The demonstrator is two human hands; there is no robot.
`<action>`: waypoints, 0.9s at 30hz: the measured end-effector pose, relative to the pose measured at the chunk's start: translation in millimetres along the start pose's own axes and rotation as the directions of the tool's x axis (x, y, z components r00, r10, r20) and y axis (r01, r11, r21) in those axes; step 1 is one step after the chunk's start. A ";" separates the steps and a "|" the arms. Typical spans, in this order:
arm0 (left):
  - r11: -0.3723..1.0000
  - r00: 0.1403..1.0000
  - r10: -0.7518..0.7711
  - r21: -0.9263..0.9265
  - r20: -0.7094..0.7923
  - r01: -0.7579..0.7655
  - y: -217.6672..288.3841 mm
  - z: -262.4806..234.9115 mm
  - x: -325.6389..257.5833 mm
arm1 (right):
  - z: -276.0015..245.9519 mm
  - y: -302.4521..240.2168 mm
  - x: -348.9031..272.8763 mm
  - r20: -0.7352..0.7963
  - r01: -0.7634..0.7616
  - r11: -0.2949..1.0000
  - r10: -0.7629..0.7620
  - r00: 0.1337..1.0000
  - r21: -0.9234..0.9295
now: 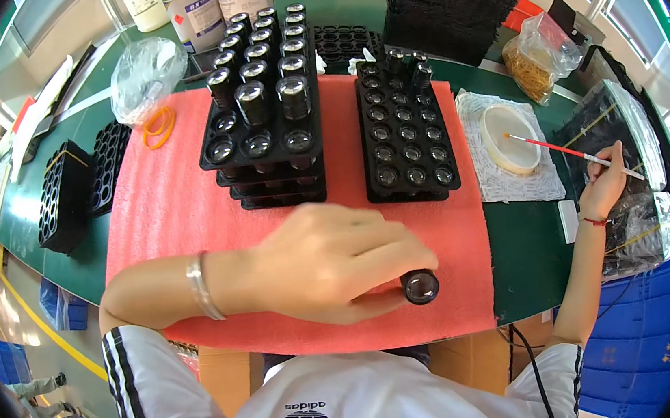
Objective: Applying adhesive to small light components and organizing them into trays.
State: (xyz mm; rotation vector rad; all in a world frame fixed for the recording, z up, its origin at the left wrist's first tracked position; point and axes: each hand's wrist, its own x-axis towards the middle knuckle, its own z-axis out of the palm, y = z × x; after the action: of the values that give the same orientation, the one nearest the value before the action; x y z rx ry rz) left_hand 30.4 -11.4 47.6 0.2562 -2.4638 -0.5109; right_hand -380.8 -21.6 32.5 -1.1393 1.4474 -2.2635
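My left hand [332,262] lies across the pink foam mat [164,219], fingers closed around a small black cylindrical lens [421,286] near the mat's front edge. My right hand [604,189] is out to the right, holding a thin red-and-white brush [570,152] whose tip rests in a shallow white dish [507,138]. Behind my left hand stands a stack of black trays [267,147] filled with upright black lenses, and beside it a second black tray [408,140] with mostly sunken lenses.
Empty black hole trays [64,196] lie at the left on the green table. A clear plastic bag [143,74] and orange rubber bands [157,126] sit at the mat's far left corner. White tubs [200,11], stacked black mesh trays [452,1] and a bag of rubber bands [535,57] stand behind.
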 end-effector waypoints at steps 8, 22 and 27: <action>0.697 0.813 -0.295 0.468 -0.502 0.542 18.4 -111.6 9.6 | -5.1 -8.9 -1.0 -0.069 0.030 0.999 -0.031 0.997 -0.011; 0.543 0.683 -0.686 0.448 -0.250 0.710 -29.2 -129.4 -11.1 | -9.7 -12.1 3.1 -0.057 0.002 0.999 -0.004 0.998 -0.035; 0.536 0.698 -0.657 0.474 -0.285 0.698 -25.1 -124.1 -10.9 | -6.8 -11.3 1.8 -0.044 0.016 1.000 -0.017 0.999 -0.021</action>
State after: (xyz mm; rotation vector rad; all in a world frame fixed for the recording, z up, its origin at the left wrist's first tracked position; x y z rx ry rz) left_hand 114.8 -68.2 123.8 1.5061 -2.2990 -0.0437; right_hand -384.4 -12.4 41.4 -1.1182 1.4866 -2.3033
